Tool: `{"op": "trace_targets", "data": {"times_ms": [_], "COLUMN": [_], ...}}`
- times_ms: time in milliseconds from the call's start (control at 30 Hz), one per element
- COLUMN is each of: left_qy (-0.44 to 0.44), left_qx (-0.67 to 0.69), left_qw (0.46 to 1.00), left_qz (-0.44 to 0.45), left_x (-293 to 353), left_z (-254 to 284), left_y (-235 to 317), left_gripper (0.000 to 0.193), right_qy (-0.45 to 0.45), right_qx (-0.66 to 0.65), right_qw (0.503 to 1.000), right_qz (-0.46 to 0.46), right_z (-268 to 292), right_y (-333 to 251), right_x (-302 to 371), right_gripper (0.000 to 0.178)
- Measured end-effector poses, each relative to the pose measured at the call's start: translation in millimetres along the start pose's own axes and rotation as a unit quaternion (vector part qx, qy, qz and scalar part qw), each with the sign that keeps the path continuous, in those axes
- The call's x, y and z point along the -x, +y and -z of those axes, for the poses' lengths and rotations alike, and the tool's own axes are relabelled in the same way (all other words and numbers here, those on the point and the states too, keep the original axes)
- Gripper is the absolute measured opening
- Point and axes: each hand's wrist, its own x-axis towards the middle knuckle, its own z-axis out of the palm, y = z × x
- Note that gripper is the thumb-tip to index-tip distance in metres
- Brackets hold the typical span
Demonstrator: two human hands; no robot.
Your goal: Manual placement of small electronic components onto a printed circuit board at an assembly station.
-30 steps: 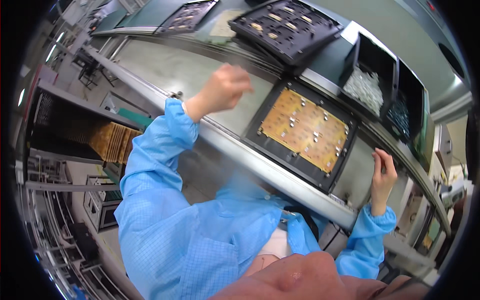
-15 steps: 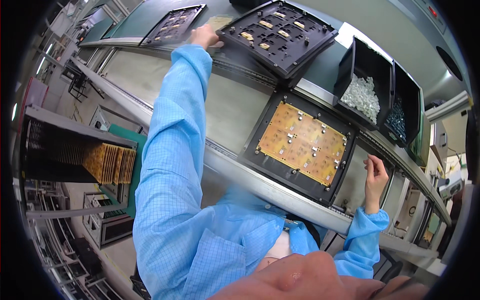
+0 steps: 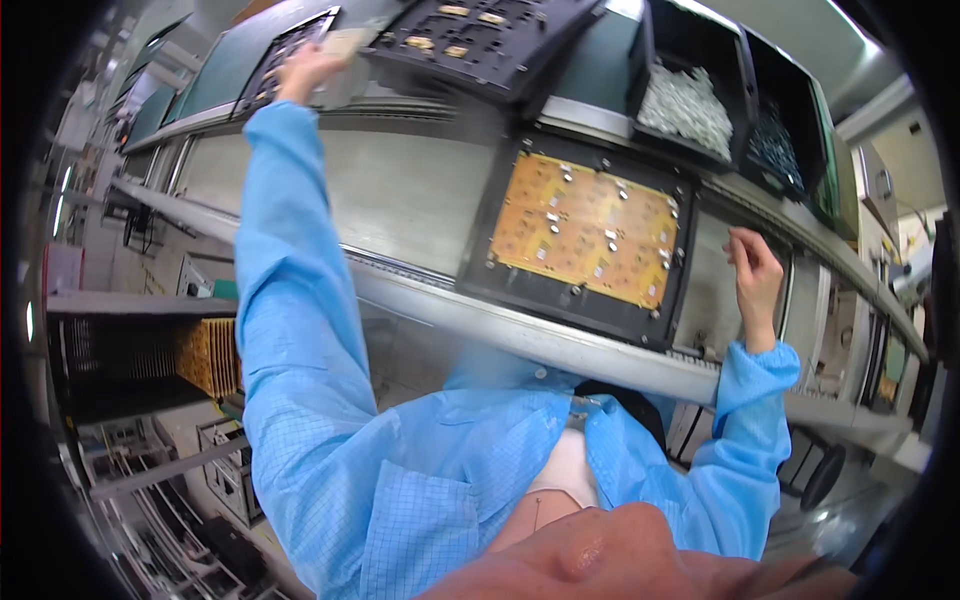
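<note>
My left hand [image 3: 305, 72] reaches far out to the upper left, its fingers closed on the edge of a pale flat piece [image 3: 343, 42], blurred by motion. That piece lies between a narrow black fixture plate [image 3: 290, 52] and a larger black fixture plate [image 3: 470, 50] carrying small tan parts. Nearer to me, a yellow-orange circuit board [image 3: 585, 230] with small silver and white parts sits in a black frame [image 3: 480, 265] on the rails. To the right of this frame hovers my right hand [image 3: 757, 280], fingers curled in. Whatever they may hold is too small to make out.
At the back right stand a black bin of clear whitish pieces [image 3: 685, 110] and another of dark bluish pieces [image 3: 775, 150]. A metal rail [image 3: 520, 325] runs along my side. Low at the left, a rack [image 3: 130, 300] holds upright orange boards [image 3: 210, 358].
The whole view has shifted. My left hand has drawn left, away from the larger fixture plate, and the pale piece shows more beside it. My right hand stays curled right of the frame.
</note>
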Motion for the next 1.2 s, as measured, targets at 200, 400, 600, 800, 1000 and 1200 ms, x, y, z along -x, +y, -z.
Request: {"op": "trace_targets", "data": {"times_ms": [200,400,600,800,1000,1200], "left_qy": [0.106,-0.067,-0.203,-0.260,-0.246,-0.257], "left_qx": [0.500,0.405,0.302,0.268,0.256,0.259], "left_qw": [0.842,0.773,0.737,0.729,0.728,0.729], "left_qz": [-0.173,-0.484,-0.569,-0.574,-0.586,-0.579], "left_x": [85.2,234.9,260.1,253.2,253.9,260.1], "left_z": [87.1,106.2,69.7,48.5,42.2,42.7], "left_y": [-31.6,72.8,118.3,126.9,132.1,134.0], "left_gripper": [0.078,0.088,0.085,0.088,0.087,0.085], "right_qy": [-0.004,-0.019,-0.030,-0.013,-0.024,-0.037], "right_qx": [-0.018,-0.018,-0.018,-0.024,-0.009,-0.004], "right_qw": [1.000,1.000,0.999,0.997,0.996,0.996], "right_qz": [-0.015,-0.002,0.024,0.067,0.083,0.087], "right_z": [-17.7,-33.2,-50.7,-63.7,-63.4,-59.0], "right_y": [-39.6,-63.6,-81.0,-103.8,-115.4,-120.0], "right_x": [3.4,6.4,7.1,7.2,12.5,20.9], "right_gripper": [0.016,0.017,0.015,0.014,0.014,0.014]}}
